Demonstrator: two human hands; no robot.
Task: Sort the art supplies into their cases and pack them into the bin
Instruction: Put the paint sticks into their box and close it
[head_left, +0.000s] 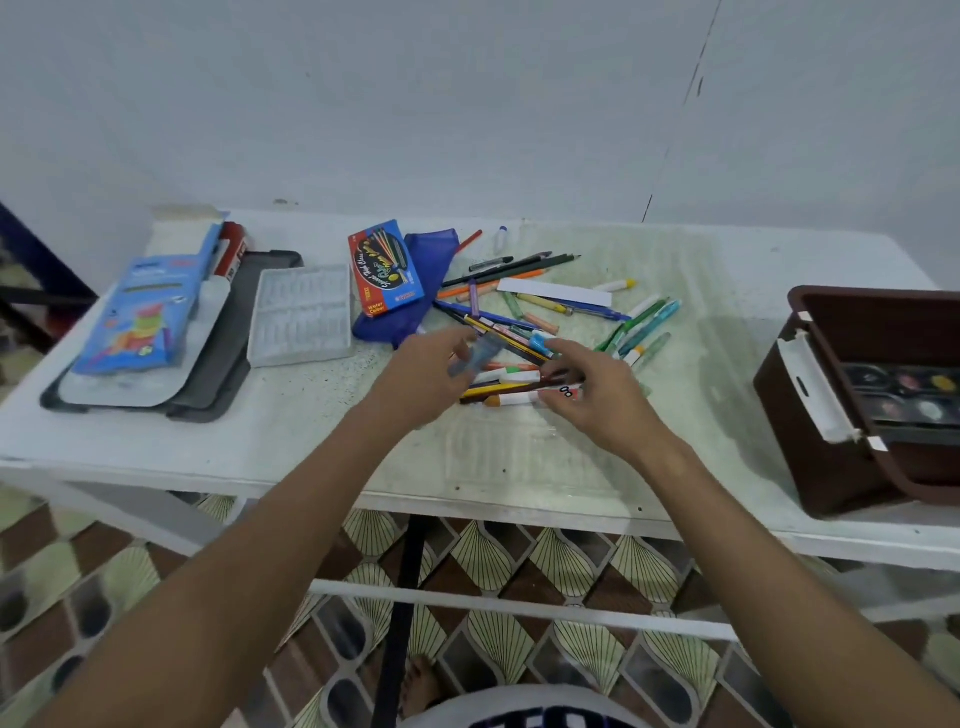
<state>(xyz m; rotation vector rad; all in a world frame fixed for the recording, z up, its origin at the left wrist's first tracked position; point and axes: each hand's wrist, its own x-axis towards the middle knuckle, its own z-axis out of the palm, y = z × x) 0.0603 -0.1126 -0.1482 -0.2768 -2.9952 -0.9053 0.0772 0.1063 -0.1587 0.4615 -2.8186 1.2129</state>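
Observation:
A loose pile of pencils, pens and markers (545, 312) lies on the white table (727, 312). My left hand (421, 376) pinches a blurred blue-grey marker (470, 357) just above the pile's near left edge. My right hand (597, 397) is at the near edge of the pile, its fingers curled on a dark marker (558, 388). A brown bin (810, 415) stands at the right end with a paint palette (904, 395) inside. A blue pouch (431, 260) lies under a blue watercolour box (387, 267) behind the pile.
A white plastic insert tray (301, 314) lies left of the pouch. Further left a light-blue box (140, 312) rests on a dark grey tray (223, 364). A clear plastic case (519, 457) sits by the table's front edge. Behind the table is a white wall.

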